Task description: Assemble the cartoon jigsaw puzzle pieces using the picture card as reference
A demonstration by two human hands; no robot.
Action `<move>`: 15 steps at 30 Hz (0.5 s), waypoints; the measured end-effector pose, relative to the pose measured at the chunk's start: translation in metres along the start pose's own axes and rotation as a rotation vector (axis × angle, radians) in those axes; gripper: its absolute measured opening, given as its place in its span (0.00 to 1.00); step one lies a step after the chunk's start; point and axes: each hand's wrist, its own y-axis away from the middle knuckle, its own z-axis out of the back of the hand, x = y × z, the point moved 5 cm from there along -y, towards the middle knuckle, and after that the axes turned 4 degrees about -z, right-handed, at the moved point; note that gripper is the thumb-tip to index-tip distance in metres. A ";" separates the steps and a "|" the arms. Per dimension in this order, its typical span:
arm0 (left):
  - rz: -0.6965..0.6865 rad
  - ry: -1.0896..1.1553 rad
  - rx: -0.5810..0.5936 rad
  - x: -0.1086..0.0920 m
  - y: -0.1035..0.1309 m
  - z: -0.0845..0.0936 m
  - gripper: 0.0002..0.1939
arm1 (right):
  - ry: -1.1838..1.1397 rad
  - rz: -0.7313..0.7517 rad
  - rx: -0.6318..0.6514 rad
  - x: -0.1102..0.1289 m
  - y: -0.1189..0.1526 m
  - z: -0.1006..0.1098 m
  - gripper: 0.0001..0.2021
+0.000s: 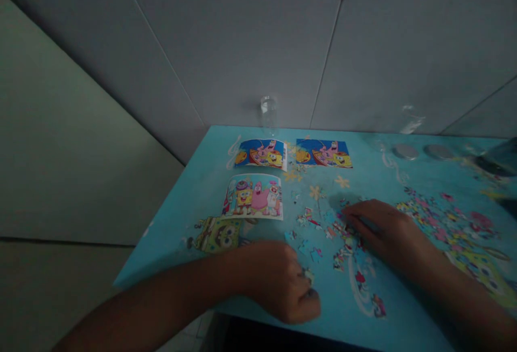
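Observation:
My left hand (285, 282) is closed in a loose fist near the table's front edge, and what its curled fingers hold, if anything, is hidden. A small puzzle piece (308, 275) shows right beside its knuckles. Over a scatter of loose jigsaw pieces (331, 229) my right hand (382, 228) reaches in from the right, fingertips drawn together on a puzzle piece at the pile's far side. A picture card (253, 197) with several cartoon figures lies left of the pieces. Behind it is a curved blue picture card (262, 154), and a flat blue picture (323, 153) lies to its right.
The blue patterned table (173, 233) meets a grey wall. A clear container (269, 114) stands at the back. On the right are a second clear container (412, 120), two round silver lids (405, 151) and another heap of puzzle pieces (448, 217). A dark object enters at the right edge.

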 end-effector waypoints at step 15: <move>0.227 -0.115 0.005 0.024 0.010 0.006 0.15 | 0.020 0.032 0.008 -0.011 0.003 -0.008 0.10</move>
